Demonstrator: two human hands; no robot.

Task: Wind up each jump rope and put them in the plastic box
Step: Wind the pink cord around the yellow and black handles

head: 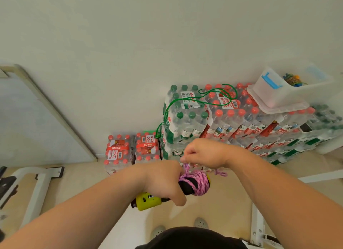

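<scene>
Finding: the pink jump rope (pixel 199 182) is wound round its black handles (pixel 186 188), long axis lying across my view, yellow-green end cap (pixel 147 202) to the left. The left grip (pixel 163 182) is clenched round the handles. The right grip (pixel 204 154) pinches the loose pink tail just above the coil.

I judge the tuck of that tail remains. The plastic box (pixel 297 95) sits ahead and to the right on the stacked bottle packs (pixel 232 122), well apart from the bundle, nearer the right grip. Its top is open, with one wound rope (pixel 292 80) already inside. The wall stands close behind it. A green rope (pixel 229 85) lies unwound across the packs, along the likely reach path; snagging risk
</scene>
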